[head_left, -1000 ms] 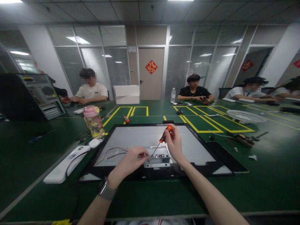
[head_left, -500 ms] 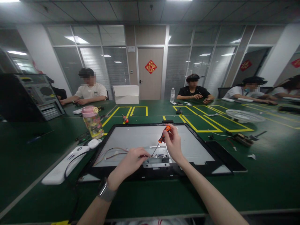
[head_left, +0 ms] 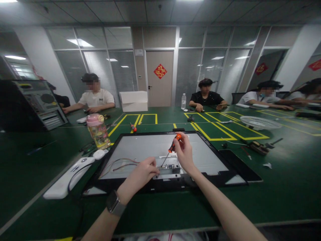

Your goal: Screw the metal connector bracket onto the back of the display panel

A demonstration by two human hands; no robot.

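A monitor panel lies face down on the green table, its grey back framed in black. My right hand is closed around an orange-and-black screwdriver, whose tip points down at a small metal bracket near the panel's front edge. My left hand is closed in a pinch at the bracket's left end, right beside the screwdriver tip. What the fingers pinch is too small to make out. Thin coloured wires run left from the bracket.
A pink-lidded bottle, a white plastic cover and a computer case are on the left. A fan grille and small parts lie right. A white box and several seated people are across the table.
The view has shifted slightly. My right hand and the screwdriver have barely moved; my left hand stays pinched at the bracket.
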